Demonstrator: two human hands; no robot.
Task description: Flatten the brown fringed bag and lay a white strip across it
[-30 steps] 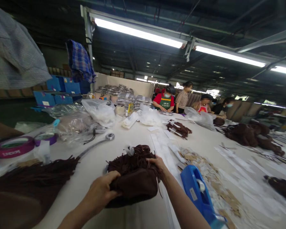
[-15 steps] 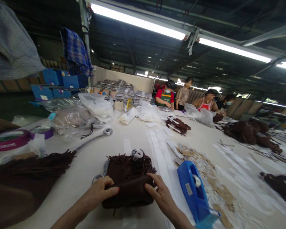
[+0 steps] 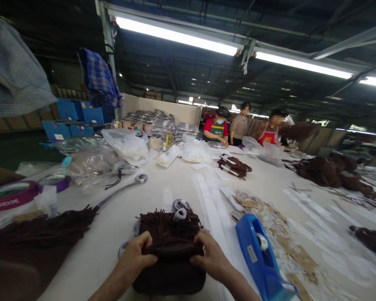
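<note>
A dark brown fringed bag (image 3: pixel 170 267) lies on the white table in front of me, its fringe toward the far side. My left hand (image 3: pixel 137 255) pinches the bag's left edge between thumb and fingers. On the opposite edge, my right hand (image 3: pixel 211 255) grips the same fold of brown material. A wrapped grey ring-shaped piece (image 3: pixel 180 205) pokes out at the bag's far edge. To the right of my right hand stands a blue tape dispenser (image 3: pixel 263 255). Another brown fringed piece (image 3: pixel 34 251) spreads over the table at the left.
Purple tape rolls (image 3: pixel 12 194) and clear plastic bags (image 3: pixel 93 163) lie at the left. Small tags (image 3: pixel 275 221) are heaped beyond the dispenser. A bundled brown fringed item (image 3: pixel 233 165) rests further back. Co-workers (image 3: pixel 217 127) stand at the far side, near brown bags (image 3: pixel 328 173).
The pinched fold of the bag has lifted away from me, baring more of the near panel. Both hands have stayed on its sides. A co-worker at the right now raises a brown item.
</note>
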